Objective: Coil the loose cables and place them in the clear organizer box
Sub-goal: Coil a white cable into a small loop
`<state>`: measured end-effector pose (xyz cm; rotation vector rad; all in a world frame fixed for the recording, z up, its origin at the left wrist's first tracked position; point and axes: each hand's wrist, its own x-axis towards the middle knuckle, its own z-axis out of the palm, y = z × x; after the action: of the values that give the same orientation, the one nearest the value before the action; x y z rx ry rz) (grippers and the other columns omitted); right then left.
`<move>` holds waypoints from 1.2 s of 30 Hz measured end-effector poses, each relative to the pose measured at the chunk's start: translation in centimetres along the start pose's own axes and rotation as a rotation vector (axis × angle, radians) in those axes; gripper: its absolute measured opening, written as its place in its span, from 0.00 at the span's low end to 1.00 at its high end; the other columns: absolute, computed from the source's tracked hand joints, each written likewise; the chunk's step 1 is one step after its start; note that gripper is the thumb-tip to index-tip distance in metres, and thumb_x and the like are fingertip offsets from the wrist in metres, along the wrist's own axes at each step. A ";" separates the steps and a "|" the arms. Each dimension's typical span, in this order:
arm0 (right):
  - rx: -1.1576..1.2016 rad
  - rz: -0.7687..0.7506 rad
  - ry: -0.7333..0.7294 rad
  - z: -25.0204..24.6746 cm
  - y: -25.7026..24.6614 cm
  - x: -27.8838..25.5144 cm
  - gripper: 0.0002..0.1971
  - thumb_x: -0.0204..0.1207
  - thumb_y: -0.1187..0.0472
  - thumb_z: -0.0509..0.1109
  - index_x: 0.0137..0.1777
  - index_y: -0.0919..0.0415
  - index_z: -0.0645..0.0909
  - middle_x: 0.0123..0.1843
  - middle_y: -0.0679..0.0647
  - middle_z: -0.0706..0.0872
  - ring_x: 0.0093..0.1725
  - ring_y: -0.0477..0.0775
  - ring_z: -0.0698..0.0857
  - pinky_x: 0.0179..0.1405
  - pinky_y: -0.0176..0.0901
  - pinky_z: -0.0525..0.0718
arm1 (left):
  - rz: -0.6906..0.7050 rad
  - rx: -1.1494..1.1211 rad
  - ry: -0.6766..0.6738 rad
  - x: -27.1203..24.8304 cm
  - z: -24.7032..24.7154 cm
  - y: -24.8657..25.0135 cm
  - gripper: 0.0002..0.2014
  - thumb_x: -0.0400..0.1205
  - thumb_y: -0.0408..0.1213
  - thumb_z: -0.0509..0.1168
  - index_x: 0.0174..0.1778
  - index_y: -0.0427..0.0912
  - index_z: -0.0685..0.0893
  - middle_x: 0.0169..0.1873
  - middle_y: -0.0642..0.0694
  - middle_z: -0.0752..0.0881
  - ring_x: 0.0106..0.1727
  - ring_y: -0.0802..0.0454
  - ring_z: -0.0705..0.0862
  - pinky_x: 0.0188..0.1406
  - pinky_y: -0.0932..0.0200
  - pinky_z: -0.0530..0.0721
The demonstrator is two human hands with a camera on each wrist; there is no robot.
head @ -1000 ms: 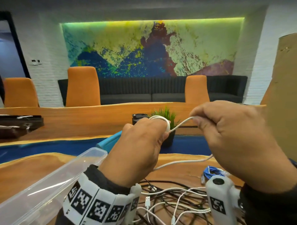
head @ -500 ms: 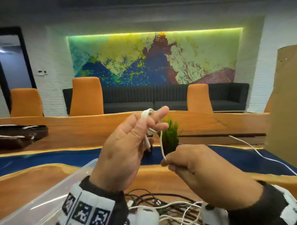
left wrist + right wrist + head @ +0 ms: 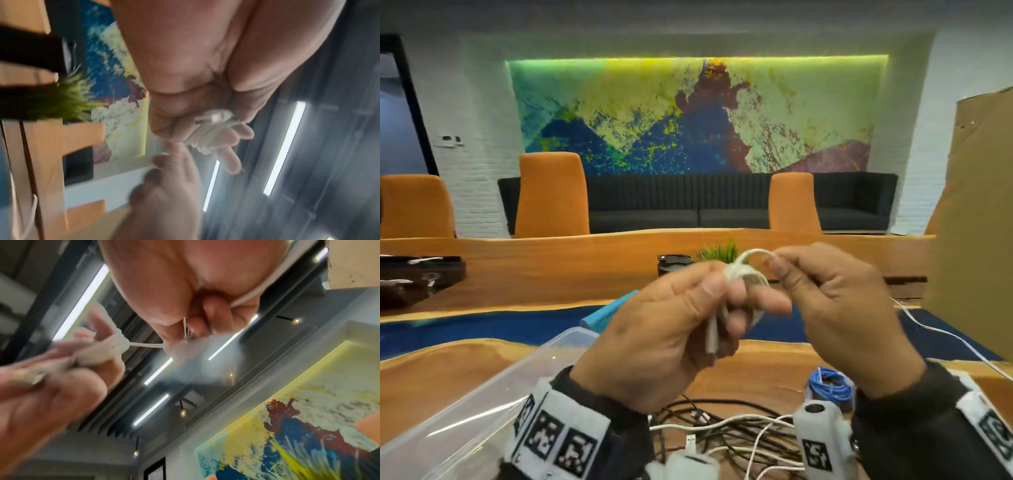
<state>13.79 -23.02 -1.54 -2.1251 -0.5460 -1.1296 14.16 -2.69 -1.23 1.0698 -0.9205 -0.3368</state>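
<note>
A thin white cable point(image 3: 743, 274) is wound in several loops round the fingers of my left hand point(image 3: 671, 329), with one plug end hanging down by the palm. In the left wrist view the white coil point(image 3: 207, 129) sits across the fingers. My right hand point(image 3: 835, 308) pinches the cable's running part point(image 3: 146, 345) just right of the coil, level with it; its loose tail point(image 3: 941, 335) trails off right over the table. The clear organizer box point(image 3: 493, 387) lies at the lower left. Both hands are raised above the table.
A tangle of black and white cables point(image 3: 726, 425) lies on the wooden table point(image 3: 448, 370) under my hands, with a coiled blue cable point(image 3: 828, 383) to its right. A small potted plant point(image 3: 719, 253) stands behind. A cardboard sheet point(image 3: 976, 222) rises at the right. Orange chairs stand beyond.
My right hand has come up from below the left hand to the top of the coil, laying another loop on it. The left hand has tipped over, its fingers now pointing right.
</note>
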 end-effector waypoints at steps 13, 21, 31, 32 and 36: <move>-0.109 -0.103 -0.151 -1.1 -2.3 0.2 0.09 0.82 0.55 0.65 0.47 0.52 0.88 0.39 0.43 0.87 0.42 0.43 0.82 0.40 0.40 0.78 | -0.042 0.743 0.194 0.4 -2.3 -1.3 0.16 0.87 0.45 0.54 0.41 0.43 0.83 0.38 0.52 0.84 0.41 0.48 0.79 0.44 0.58 0.77; 0.359 0.127 -0.285 0.3 -1.4 0.0 0.16 0.81 0.58 0.68 0.67 0.57 0.85 0.53 0.42 0.88 0.49 0.33 0.86 0.47 0.27 0.81 | -0.126 0.158 0.227 1.0 -0.1 -2.0 0.12 0.87 0.43 0.57 0.43 0.42 0.80 0.33 0.47 0.78 0.29 0.59 0.70 0.29 0.65 0.69; 0.296 0.039 -0.050 1.8 -1.0 -0.4 0.08 0.79 0.62 0.71 0.54 0.56 0.89 0.48 0.46 0.91 0.51 0.45 0.88 0.51 0.45 0.87 | -0.026 0.128 0.419 1.3 -0.3 -2.6 0.09 0.79 0.41 0.66 0.50 0.41 0.78 0.33 0.44 0.83 0.32 0.56 0.81 0.30 0.62 0.81; 0.315 0.048 -0.035 1.9 -1.0 -0.4 0.08 0.79 0.62 0.71 0.54 0.56 0.89 0.48 0.45 0.91 0.51 0.45 0.88 0.51 0.44 0.87 | -0.022 0.114 0.403 1.2 -0.4 -2.4 0.08 0.78 0.39 0.66 0.50 0.41 0.79 0.35 0.43 0.84 0.34 0.54 0.83 0.32 0.61 0.82; 0.342 0.037 -0.013 1.9 -1.3 -0.4 0.07 0.80 0.61 0.69 0.53 0.53 0.88 0.48 0.45 0.90 0.51 0.46 0.88 0.51 0.41 0.87 | 0.013 0.283 0.388 0.9 -0.9 -1.8 0.11 0.75 0.40 0.72 0.51 0.44 0.83 0.42 0.41 0.90 0.44 0.43 0.89 0.47 0.45 0.84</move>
<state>13.83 -20.79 -2.23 -1.8404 -0.6524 -0.9272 15.74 -3.54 -2.52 1.3318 -0.6358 0.0180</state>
